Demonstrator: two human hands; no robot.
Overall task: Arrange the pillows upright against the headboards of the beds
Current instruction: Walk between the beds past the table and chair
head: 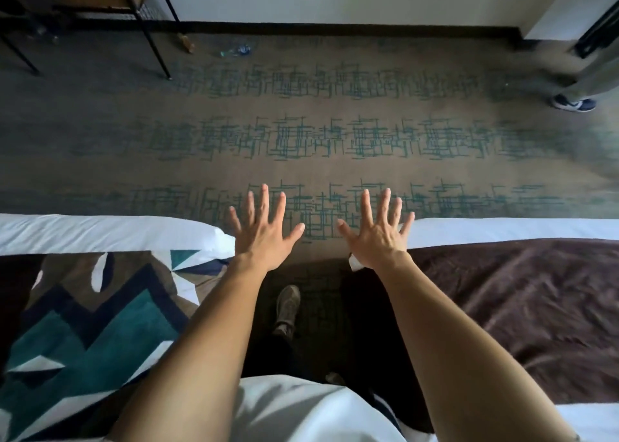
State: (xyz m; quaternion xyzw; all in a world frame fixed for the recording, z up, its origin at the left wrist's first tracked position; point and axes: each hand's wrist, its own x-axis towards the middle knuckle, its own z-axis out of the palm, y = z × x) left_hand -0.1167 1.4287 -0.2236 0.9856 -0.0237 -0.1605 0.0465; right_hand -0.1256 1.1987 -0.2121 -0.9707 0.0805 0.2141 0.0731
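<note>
Fingers (pixel 264 203) of both hands are spreading wide and gripping nothing, palms turned down toward the floor. Left hand (pixel 263 229) and right hand (pixel 376 232) are hovering side by side over the gap between two beds, near each other but not touching, with both bare forearms reaching out from the near edge of the view. That even, empty-handed pose is reading as a ready stance rather than a grasp, a judgement only.

Left bed (pixel 100 232) is showing a white edge with a patterned runner (pixel 83 327) in teal, brown and white lying across it. Right bed (pixel 502 229) is showing the same white edge under a plain brown runner (pixel 519 301). Since only these ends are in view, this is probably the foot of each bed.

Pillows and headboards are not appearing anywhere, so the task's things are sitting outside the view, most likely behind the person, and arranging is not yet underway.

Between the beds, one shoe (pixel 287 309) of the person is standing on the patterned carpet (pixel 335 133). Far left, a dark metal-legged counter (pixel 100 2) is standing by the wall, with small litter on the carpet near it. Far right, a second person's shoe (pixel 574 103) and trouser leg are showing.
</note>
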